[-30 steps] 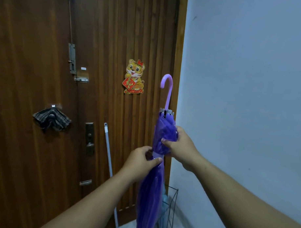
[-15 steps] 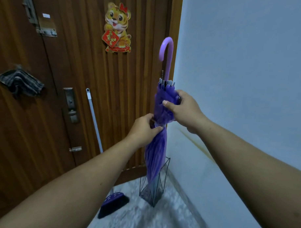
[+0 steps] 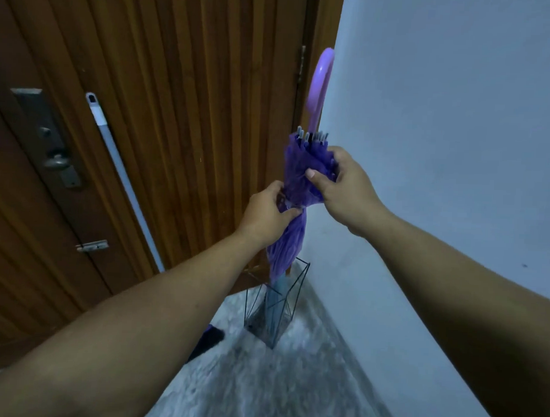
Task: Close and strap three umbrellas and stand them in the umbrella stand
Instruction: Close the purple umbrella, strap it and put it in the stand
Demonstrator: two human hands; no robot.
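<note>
While the left hand (image 3: 269, 212) pinches the waist of the folded purple umbrella (image 3: 302, 181) and the right hand (image 3: 340, 185) grips its gathered canopy, its tip stands in the wire stand (image 3: 276, 305) at 6 o'clock below the hands, apparently beside another umbrella, so strapping looks about finished.

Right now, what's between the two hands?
In the head view, only the purple umbrella: its bunched canopy fills the gap between the left hand and right hand.

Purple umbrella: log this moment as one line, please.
purple umbrella: closed, tip down in wire stand | left hand: pinching canopy waist | right hand: gripping upper canopy | strap: cannot tell
</note>
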